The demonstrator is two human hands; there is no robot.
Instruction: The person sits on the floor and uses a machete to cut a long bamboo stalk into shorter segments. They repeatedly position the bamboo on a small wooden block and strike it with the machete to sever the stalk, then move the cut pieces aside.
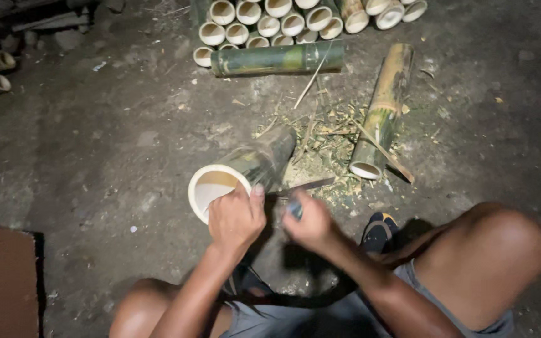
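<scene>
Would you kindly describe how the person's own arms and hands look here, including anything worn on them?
Both forearms are bare to the elbow, with no sleeves in view. The left hand and the right hand wear no gloves, and no rings, watch or bands can be made out. The right hand is motion-blurred, so fine detail is unclear there.

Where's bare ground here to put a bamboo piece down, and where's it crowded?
Free: the dirt floor left of the held bamboo tube, between the stacked tubes and the brown board. Also free on the far right, beyond the loose tube. Crowded: the shavings between the two tubes, and around the left hand and right hand.
</scene>
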